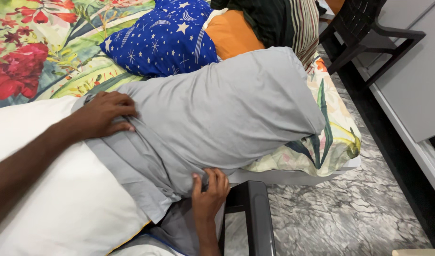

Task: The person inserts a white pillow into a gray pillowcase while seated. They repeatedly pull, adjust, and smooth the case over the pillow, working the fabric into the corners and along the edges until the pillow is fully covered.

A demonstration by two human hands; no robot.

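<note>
A long white pillow (61, 199) lies across the bed, its far half inside a grey pillowcase (227, 114). My left hand (106, 114) presses on the upper open edge of the pillowcase, fingers bunching the fabric. My right hand (209, 189) grips the lower edge of the grey pillowcase near the bed's side, fingers curled into the cloth. The bare white part of the pillow sticks out toward me at the left.
A floral bedsheet (331, 142) covers the bed. A blue star-patterned pillow (165, 40), an orange pillow (231, 33) and a dark striped cloth (284, 23) lie at the back. A black chair (369, 33) stands on the grey marble floor (350, 208); a black bar (255, 218) is near my right wrist.
</note>
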